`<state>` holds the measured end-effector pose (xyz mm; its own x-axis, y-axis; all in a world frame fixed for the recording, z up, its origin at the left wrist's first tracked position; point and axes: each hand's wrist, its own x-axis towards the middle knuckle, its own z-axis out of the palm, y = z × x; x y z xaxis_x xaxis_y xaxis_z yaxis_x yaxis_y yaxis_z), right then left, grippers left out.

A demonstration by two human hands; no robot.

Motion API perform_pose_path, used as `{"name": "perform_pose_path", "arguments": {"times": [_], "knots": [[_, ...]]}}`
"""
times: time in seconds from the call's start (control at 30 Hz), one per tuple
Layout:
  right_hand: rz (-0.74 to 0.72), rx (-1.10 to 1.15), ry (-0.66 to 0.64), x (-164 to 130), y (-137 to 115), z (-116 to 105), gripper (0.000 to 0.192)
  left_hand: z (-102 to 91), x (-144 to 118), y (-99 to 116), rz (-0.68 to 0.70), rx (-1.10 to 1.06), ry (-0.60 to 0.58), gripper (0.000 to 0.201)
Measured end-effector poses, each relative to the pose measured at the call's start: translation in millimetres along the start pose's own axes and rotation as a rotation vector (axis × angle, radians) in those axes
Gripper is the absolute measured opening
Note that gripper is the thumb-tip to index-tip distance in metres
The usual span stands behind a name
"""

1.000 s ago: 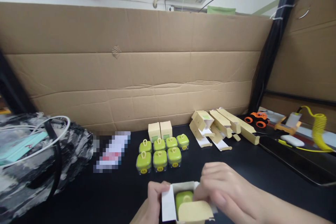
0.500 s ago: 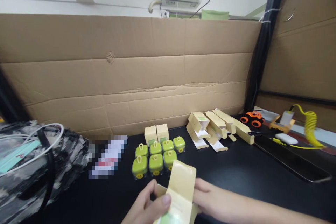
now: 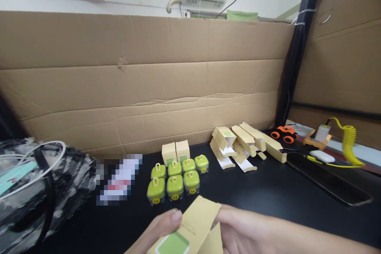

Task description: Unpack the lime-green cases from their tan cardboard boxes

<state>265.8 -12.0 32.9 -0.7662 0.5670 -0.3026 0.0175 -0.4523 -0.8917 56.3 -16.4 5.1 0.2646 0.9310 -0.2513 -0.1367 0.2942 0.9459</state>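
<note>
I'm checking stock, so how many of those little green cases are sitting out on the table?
7: four in the back row, three in the front row. Any inside boxes would be hidden.

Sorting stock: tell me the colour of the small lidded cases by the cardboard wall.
Green cases, head view.

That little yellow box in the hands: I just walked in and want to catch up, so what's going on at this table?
A person holds a small yellow carton in both hands, left hand on its near side, right hand at its far edge, low over the black table. Beyond it sit seven green cases in two rows, with two closed cartons standing behind them. A pile of flat and part-folded cartons lies farther right.
</note>
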Motion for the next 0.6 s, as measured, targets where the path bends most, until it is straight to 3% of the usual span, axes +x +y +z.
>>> {"name": "perform_pose_path", "arguments": {"times": [0.2,0.27,0.37,0.47,0.6], "knots": [[-0.426,-0.755,0.311,-11,-26,-28,0.051,17.5,-22,14,0.247,-0.110,-0.096,0.048],[-0.470,-0.891,0.406,-15,-35,-40,0.050,18.6,-25,12,0.272,-0.063,-0.079,0.042],[-0.498,-1.085,0.491,-13,-37,-54,0.038,14.4,-19,5,0.201,-0.028,-0.028,0.028],[-0.546,-1.210,0.503,-1,-27,-63,0.039,9.5,-9,-3,0.184,-0.013,-0.024,0.027],[-0.640,-1.293,0.555,17,-12,-71,0.043,7.8,-7,-10,0.274,0.043,-0.068,0.030]]}}
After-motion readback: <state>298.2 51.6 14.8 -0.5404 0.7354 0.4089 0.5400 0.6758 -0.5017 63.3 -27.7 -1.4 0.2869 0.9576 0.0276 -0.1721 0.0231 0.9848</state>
